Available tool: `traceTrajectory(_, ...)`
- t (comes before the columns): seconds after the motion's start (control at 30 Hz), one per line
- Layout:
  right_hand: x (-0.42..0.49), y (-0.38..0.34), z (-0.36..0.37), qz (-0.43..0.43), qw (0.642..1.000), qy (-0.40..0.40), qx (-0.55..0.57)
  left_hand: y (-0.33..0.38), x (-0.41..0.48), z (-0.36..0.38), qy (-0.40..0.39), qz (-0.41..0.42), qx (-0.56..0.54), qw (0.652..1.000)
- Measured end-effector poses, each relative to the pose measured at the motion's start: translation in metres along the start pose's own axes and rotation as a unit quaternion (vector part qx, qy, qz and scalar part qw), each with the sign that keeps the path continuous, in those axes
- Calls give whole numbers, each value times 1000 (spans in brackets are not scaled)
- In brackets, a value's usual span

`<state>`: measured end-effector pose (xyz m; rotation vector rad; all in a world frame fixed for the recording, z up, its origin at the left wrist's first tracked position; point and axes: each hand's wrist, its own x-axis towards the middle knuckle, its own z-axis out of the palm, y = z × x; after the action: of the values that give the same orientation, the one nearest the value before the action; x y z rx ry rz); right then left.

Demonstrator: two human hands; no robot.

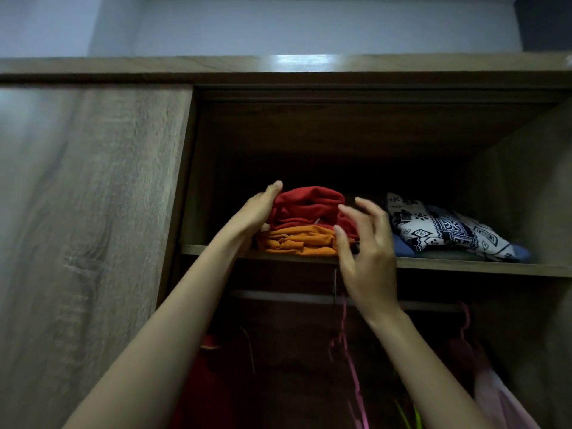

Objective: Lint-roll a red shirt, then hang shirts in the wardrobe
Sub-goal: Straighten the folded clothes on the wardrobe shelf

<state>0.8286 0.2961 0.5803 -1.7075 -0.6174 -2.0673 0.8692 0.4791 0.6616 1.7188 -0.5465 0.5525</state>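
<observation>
Because the red shirt (309, 205) lies on the orange shirt (297, 241) mid-frame, the left hand (258, 210) and right hand (366, 246), fingers (368, 209) apart, should clamp only red folds.

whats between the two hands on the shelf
In the head view, the folded red shirt sits between the left hand and right hand, atop an orange garment.
</observation>
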Motion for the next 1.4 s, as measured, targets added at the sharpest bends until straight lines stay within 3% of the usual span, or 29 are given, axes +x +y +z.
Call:
traceTrajectory(0.07,-18,-2,-3,-35,997,1,-72,5,0,-1,-16,-49,46,998)
traceTrajectory(0.27,-45,7,-4,-104,980,-17,-169,24,-2,7,-83,-78,133,985)
traceTrajectory(0.47,-53,22,-2,-111,968,-37,-220,34,-8,24,-59,-46,180,981)
traceTrajectory(0.7,-49,14,-9,-79,967,-95,-221,24,-12,27,0,-22,-6,1000)
traceTrajectory(0.83,-41,8,-8,-54,970,-105,-215,38,-13,23,9,16,-169,986)
traceTrajectory(0.97,-39,4,-6,-27,973,-111,-202,54,-29,14,28,59,-219,974)
traceTrajectory(1.07,-49,0,-9,-1,985,-67,-156,46,-46,13,57,98,-189,975)
traceTrajectory(1.2,-62,-10,-19,122,991,37,40,13,-57,22,114,93,-152,977)
traceTrajectory(1.27,-59,-16,-20,160,980,26,115,0,-60,24,130,72,-161,976)
traceTrajectory(1.4,-45,-21,-16,189,969,-42,153,-10,-61,24,140,63,-200,968)
